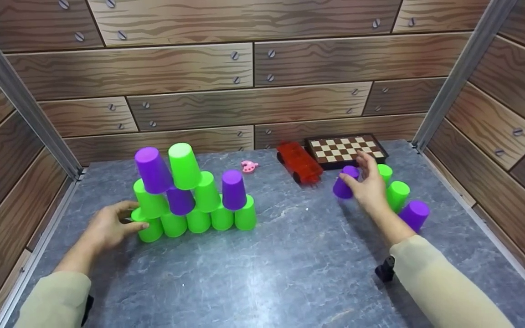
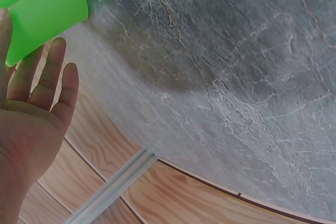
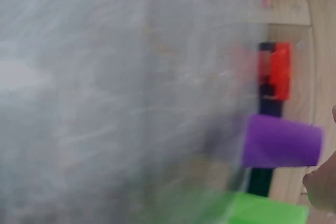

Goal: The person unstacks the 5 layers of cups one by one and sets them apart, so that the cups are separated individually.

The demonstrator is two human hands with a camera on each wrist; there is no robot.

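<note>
A stacked wall of upturned green and purple cups stands at the left in the head view. My left hand (image 1: 112,225) is at the wall's left end. Its thumb is in front of the lowest green cup (image 1: 151,230), its fingers behind. In the left wrist view, relaxed fingers (image 2: 48,77) lie beside that green cup (image 2: 50,17). At the right, my right hand (image 1: 372,187) is spread at an upturned purple cup (image 1: 343,189). The right wrist view has the purple cup (image 3: 283,142) with the thumb (image 3: 321,184) just off its base end.
Two green cups (image 1: 398,196) and a purple cup (image 1: 415,214) are in a line by the right forearm. Behind are a red toy car (image 1: 300,161), a checkered game board (image 1: 345,149) and a small pink toy (image 1: 249,166). Wood-patterned walls (image 1: 189,109) border the grey tabletop (image 1: 226,278).
</note>
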